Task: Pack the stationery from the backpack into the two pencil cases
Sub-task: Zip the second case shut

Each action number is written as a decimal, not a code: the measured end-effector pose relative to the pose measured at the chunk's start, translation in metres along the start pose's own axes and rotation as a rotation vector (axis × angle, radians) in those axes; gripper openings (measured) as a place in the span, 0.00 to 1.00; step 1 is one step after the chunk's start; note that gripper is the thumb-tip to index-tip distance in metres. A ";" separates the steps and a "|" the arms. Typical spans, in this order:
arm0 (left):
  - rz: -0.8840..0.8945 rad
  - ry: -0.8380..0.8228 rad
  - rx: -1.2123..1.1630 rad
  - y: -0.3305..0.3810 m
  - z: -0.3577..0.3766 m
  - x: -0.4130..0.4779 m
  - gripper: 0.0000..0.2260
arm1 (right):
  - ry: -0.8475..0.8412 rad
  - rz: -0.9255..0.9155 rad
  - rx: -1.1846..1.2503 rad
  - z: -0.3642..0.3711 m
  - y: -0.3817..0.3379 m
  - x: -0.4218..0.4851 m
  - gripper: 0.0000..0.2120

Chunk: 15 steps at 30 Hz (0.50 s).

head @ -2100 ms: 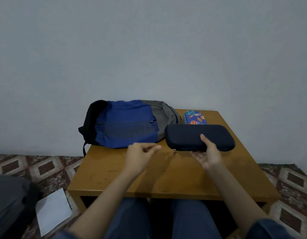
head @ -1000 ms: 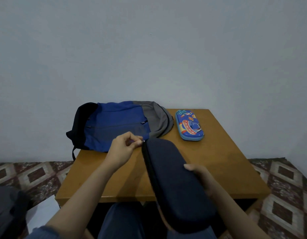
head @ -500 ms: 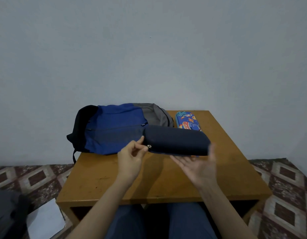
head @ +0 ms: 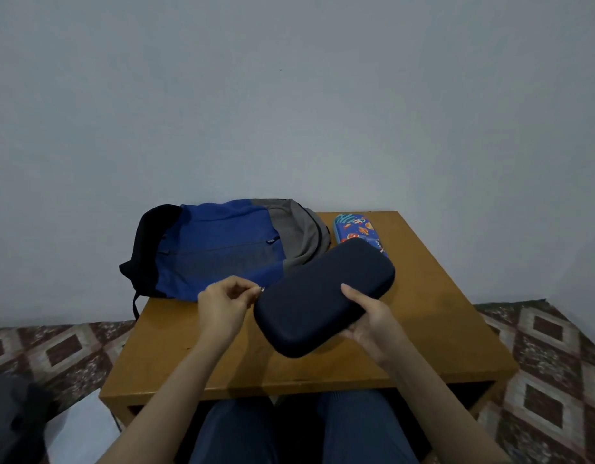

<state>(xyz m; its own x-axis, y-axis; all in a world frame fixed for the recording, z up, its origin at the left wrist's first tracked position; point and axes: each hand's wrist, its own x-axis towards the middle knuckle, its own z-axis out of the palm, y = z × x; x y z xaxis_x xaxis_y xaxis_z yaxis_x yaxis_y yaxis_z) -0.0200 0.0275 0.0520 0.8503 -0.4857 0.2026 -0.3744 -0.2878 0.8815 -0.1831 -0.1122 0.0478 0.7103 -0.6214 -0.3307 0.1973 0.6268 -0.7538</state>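
The navy pencil case [head: 322, 296], edge-on and level half a second ago, now shows its broad face and slants, far end raised toward the right, hiding the near end of the patterned pencil case [head: 354, 229]. The right grip [head: 369, 326], then an open palm under it, now holds its near long edge, thumb on top. The left grip [head: 222, 306], pinching the zip pull [head: 262, 289], sits further left

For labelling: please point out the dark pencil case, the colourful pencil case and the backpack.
dark pencil case [head: 309, 303], head view, middle of its lid.
colourful pencil case [head: 354, 229], head view, printed top.
backpack [head: 222, 236], head view, blue front panel.
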 end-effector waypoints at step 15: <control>0.423 -0.193 0.273 0.011 0.035 -0.042 0.19 | 0.097 -0.208 -0.455 0.014 -0.013 -0.002 0.19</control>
<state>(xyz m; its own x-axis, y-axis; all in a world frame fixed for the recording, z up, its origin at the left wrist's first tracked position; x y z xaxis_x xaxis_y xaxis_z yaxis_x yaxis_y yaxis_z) -0.0726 0.0154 0.0384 0.5308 -0.7410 0.4113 -0.7737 -0.2255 0.5921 -0.1778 -0.1120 0.0661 0.6167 -0.7659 -0.1819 -0.0013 0.2301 -0.9732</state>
